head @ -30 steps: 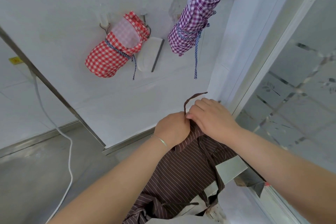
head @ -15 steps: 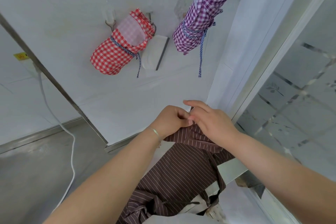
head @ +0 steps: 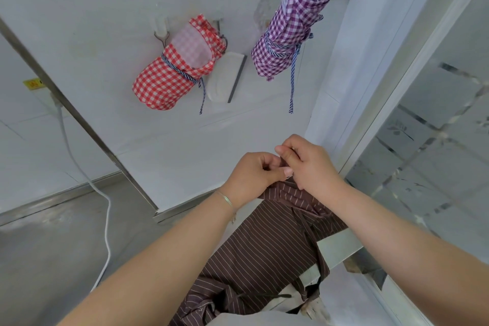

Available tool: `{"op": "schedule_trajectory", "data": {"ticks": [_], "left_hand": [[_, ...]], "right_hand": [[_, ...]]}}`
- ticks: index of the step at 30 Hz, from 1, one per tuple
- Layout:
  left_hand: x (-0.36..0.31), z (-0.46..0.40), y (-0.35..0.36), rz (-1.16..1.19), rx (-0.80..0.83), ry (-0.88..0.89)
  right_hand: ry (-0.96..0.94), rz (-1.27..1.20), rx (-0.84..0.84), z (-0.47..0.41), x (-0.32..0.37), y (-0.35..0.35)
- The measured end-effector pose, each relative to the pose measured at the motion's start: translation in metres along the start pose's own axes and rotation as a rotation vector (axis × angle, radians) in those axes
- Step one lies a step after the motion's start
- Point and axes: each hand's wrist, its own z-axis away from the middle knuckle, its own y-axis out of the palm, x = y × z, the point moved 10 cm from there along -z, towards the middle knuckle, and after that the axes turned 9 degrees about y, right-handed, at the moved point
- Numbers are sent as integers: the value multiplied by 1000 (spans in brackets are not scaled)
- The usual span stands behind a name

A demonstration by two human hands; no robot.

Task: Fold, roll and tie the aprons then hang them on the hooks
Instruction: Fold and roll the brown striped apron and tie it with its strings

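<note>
White wall (head: 105, 8) bears two rolled aprons above grey floor (head: 47, 246).

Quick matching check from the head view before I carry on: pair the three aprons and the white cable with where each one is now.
Things:
1. red apron
2. purple apron
3. brown apron
4. white cable

Places:
A. unrolled, top pinched by left hand and right hand
B. rolled and tied, hanging at upper right of the wall
C. running down the wall to the floor, at left
D. rolled and tied, hanging left of the other roll

Pairs: 1-D, 2-B, 3-A, 4-C
</note>
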Motion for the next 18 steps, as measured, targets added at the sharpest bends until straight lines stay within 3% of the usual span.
{"op": "schedule_trajectory", "data": {"ticks": [5, 10, 18], "left_hand": [[1, -4, 0, -85, 19, -4], [8, -4, -7, 150, 25, -123], [2, -8, -19, 326, 32, -148]], "right_hand": [[353, -345, 246, -2, -25, 13], [360, -196, 372, 3, -24, 13], [312, -127, 348, 17, -17, 14]]}}
